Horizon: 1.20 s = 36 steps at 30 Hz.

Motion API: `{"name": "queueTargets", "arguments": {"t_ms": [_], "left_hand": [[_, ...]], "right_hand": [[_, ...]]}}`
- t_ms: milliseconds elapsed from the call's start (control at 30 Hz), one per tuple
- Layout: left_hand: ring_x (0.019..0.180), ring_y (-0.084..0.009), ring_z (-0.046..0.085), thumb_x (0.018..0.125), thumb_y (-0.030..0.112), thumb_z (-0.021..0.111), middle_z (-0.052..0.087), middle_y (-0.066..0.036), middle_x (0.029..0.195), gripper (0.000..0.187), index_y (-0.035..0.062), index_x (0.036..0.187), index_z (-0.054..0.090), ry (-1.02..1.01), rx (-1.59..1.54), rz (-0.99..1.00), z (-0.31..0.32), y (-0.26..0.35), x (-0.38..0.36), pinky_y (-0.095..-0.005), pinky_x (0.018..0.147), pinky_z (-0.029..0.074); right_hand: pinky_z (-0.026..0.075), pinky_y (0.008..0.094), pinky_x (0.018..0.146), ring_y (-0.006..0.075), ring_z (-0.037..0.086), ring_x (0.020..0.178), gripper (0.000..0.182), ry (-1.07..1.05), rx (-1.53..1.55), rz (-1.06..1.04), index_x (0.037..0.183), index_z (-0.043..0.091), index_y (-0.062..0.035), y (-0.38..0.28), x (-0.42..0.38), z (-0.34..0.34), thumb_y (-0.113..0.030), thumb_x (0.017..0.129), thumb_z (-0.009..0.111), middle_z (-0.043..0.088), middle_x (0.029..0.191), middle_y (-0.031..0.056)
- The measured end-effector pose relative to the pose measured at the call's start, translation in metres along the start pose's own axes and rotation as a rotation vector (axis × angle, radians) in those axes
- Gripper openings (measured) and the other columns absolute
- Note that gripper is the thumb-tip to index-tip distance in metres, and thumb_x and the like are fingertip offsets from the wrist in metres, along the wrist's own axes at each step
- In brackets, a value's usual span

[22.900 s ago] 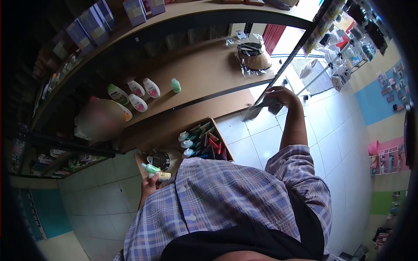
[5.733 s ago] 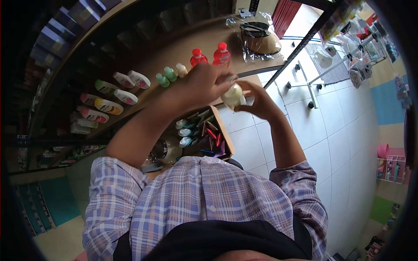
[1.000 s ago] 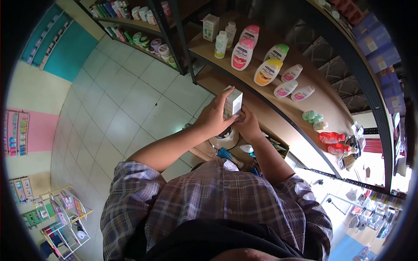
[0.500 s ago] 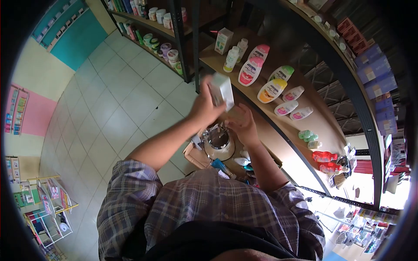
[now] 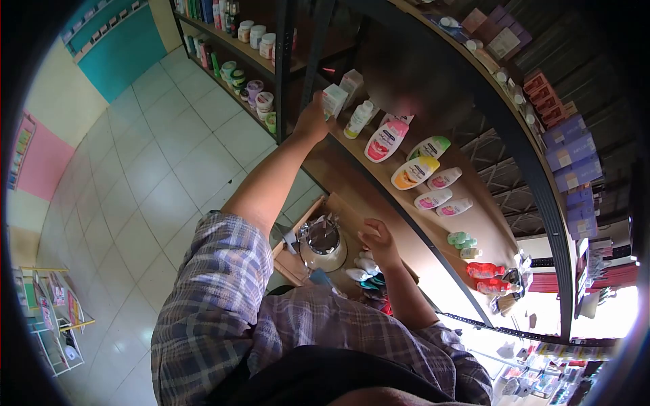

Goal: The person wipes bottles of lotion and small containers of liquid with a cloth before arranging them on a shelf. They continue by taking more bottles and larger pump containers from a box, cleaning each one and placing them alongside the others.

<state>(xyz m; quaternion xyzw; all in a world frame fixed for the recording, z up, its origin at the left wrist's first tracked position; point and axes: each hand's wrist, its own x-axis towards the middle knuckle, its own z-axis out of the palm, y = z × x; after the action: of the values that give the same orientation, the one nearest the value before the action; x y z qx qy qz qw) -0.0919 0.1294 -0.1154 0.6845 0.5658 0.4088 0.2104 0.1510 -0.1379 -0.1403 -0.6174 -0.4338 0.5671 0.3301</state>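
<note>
My left hand (image 5: pixel 313 123) reaches out to the shelf, its fingers closed around a small white box (image 5: pixel 334 99). That box is at the shelf's left end, in front of a similar white box (image 5: pixel 351 82). A white bottle with a green-marked label (image 5: pixel 358 120) stands just right of my hand, and a pink-capped bottle (image 5: pixel 386 142) is beyond it. My right hand (image 5: pixel 381 243) hangs in front of the shelf edge with fingers loosely bent and apart, holding nothing.
Yellow-capped (image 5: pixel 414 173) and smaller white bottles (image 5: pixel 433 198) stand farther along the shelf (image 5: pixel 484 210). Below my hands, an open cardboard carton (image 5: pixel 290 266) sits beside a round pale appliance (image 5: pixel 323 249). A dark metal upright (image 5: pixel 286 74) rises to the left, near a shelf of jars.
My left hand has carried the white box forward onto the shelf beside the other box. My right hand has come away from it and dropped back.
</note>
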Motion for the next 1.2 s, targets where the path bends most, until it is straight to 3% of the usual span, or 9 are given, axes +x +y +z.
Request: {"name": "queueTargets", "arguments": {"t_ms": [300,633,767,833,900,967,1033,1067,1200], "left_hand": [[0.102,-0.0470,0.059,0.077,0.012,0.070,0.060,-0.031,0.108,0.060,0.0024,0.123,0.033,0.017,-0.023,-0.032,0.004,0.002,0.006,-0.0510,0.087,0.049],[0.100,-0.0427,0.062,0.074,0.020,0.073,0.063,-0.025,0.107,0.061,0.0052,0.121,0.037,0.032,0.076,-0.082,0.007,0.001,0.003,-0.0493,0.085,0.051],[0.096,-0.0416,0.063,0.072,0.022,0.074,0.065,-0.022,0.104,0.058,0.0059,0.116,0.041,0.105,0.047,-0.056,0.004,0.000,-0.041,-0.0490,0.081,0.051],[0.093,-0.0406,0.064,0.070,0.023,0.075,0.065,-0.020,0.101,0.056,0.0067,0.114,0.044,0.086,-0.104,0.008,0.006,0.001,-0.078,-0.0481,0.078,0.052],[0.093,-0.0403,0.064,0.071,0.024,0.076,0.064,-0.020,0.101,0.054,0.0078,0.112,0.046,0.034,-0.228,0.036,0.026,-0.017,-0.113,-0.0472,0.077,0.051],[0.093,-0.0408,0.063,0.072,0.025,0.076,0.063,-0.020,0.100,0.054,0.0070,0.113,0.045,-0.008,-0.145,0.050,0.026,-0.023,-0.142,-0.0466,0.076,0.051],[0.094,-0.0328,0.066,0.073,0.020,0.077,0.064,-0.018,0.102,0.055,0.0034,0.114,0.045,-0.161,-0.147,0.030,0.025,-0.031,-0.161,-0.0392,0.080,0.053],[0.094,-0.0350,0.066,0.074,0.021,0.078,0.063,-0.019,0.102,0.055,0.0030,0.114,0.045,-0.215,-0.049,0.011,0.024,-0.033,-0.168,-0.0398,0.079,0.053],[0.098,-0.0353,0.065,0.075,0.020,0.078,0.062,-0.018,0.109,0.056,0.0025,0.118,0.046,-0.184,-0.105,0.006,0.027,-0.060,-0.183,-0.0397,0.085,0.052]], "right_hand": [[0.050,0.0288,0.071,0.0160,0.063,0.092,0.046,0.074,-0.034,0.095,0.125,0.053,-0.0041,0.049,-0.019,-0.027,-0.020,0.087,0.071,0.061,0.118,0.0080],[0.049,0.0261,0.072,0.0117,0.063,0.089,0.039,0.049,-0.010,0.219,0.119,0.059,-0.0095,0.080,-0.047,-0.026,-0.023,0.086,0.073,0.063,0.115,0.0063],[0.050,0.0297,0.078,0.0157,0.063,0.091,0.046,0.010,-0.084,0.138,0.125,0.051,-0.0068,0.081,-0.023,-0.025,-0.019,0.086,0.073,0.062,0.117,0.0092],[0.050,0.0327,0.082,0.0193,0.061,0.099,0.056,0.073,-0.339,-0.175,0.132,0.045,-0.0077,0.061,0.001,-0.017,-0.018,0.085,0.073,0.059,0.122,0.0117],[0.051,0.0349,0.086,0.0220,0.059,0.106,0.072,0.065,-0.326,-0.399,0.139,0.037,-0.0085,0.015,0.023,0.006,-0.013,0.080,0.077,0.059,0.119,0.0116],[0.049,0.0356,0.093,0.0226,0.056,0.113,0.079,0.024,-0.106,-0.435,0.143,0.032,-0.0086,-0.009,0.051,0.030,-0.013,0.078,0.078,0.058,0.120,0.0140],[0.051,0.0348,0.088,0.0261,0.059,0.110,0.076,0.006,-0.223,-0.536,0.140,0.037,-0.0078,-0.019,0.086,0.048,-0.015,0.077,0.079,0.057,0.122,0.0178],[0.052,0.0340,0.083,0.0296,0.062,0.107,0.073,0.001,-0.345,-0.639,0.136,0.041,-0.0070,-0.019,0.096,0.057,-0.016,0.075,0.080,0.057,0.124,0.0216],[0.055,0.0350,0.076,0.0288,0.068,0.089,0.068,-0.015,-0.361,-0.488,0.132,0.045,-0.0057,-0.017,0.123,0.091,-0.019,0.075,0.079,0.064,0.108,0.0206]]}}
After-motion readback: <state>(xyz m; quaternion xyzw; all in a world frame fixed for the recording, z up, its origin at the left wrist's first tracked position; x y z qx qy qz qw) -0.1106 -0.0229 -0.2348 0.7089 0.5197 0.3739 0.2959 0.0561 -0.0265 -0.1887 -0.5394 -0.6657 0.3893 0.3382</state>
